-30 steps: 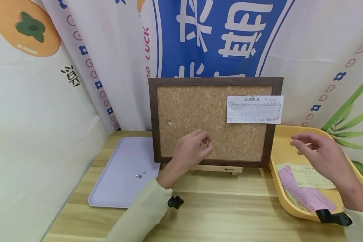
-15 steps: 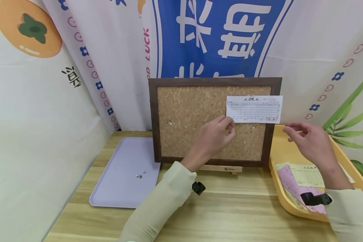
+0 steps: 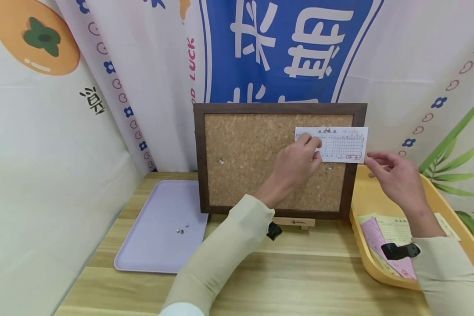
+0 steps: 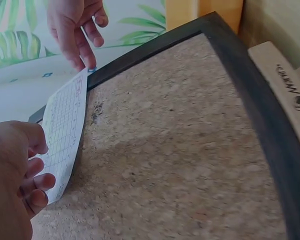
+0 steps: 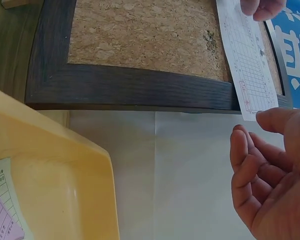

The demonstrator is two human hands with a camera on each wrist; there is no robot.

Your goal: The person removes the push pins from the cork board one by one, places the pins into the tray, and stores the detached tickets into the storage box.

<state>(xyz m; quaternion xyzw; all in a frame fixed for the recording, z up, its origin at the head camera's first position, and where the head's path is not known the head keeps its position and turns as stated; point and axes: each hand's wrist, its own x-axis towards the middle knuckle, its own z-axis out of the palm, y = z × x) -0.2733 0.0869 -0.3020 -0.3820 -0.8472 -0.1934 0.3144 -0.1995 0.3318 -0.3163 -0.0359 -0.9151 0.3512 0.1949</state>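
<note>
A white printed form slip [image 3: 341,145] hangs on the cork board [image 3: 253,162], held near its top by a pushpin [image 3: 328,130]; its right end reaches past the dark frame. My left hand [image 3: 298,160] is over the slip's left part, fingers loosely bent. In the left wrist view the thumb and fingers of the left hand [image 4: 15,170] stand apart at the slip's near end. My right hand [image 3: 399,180] is at the slip's lower right corner. The right wrist view has the thumb of the right hand [image 5: 275,170] at that corner, a gap between it and the bent fingers.
A lilac tray [image 3: 142,245] with several small pushpins [image 3: 179,230] lies left of the board. On the right, under the right forearm, a yellow bin [image 3: 373,267] holds yellow and pink slips [image 3: 391,254]. A wooden stand [image 3: 294,222] props the board; a printed curtain [image 3: 162,87] hangs behind.
My left hand has moved right and up from the board's middle to the slip's left part. The right hand has moved left from above the bin to the slip's right corner.
</note>
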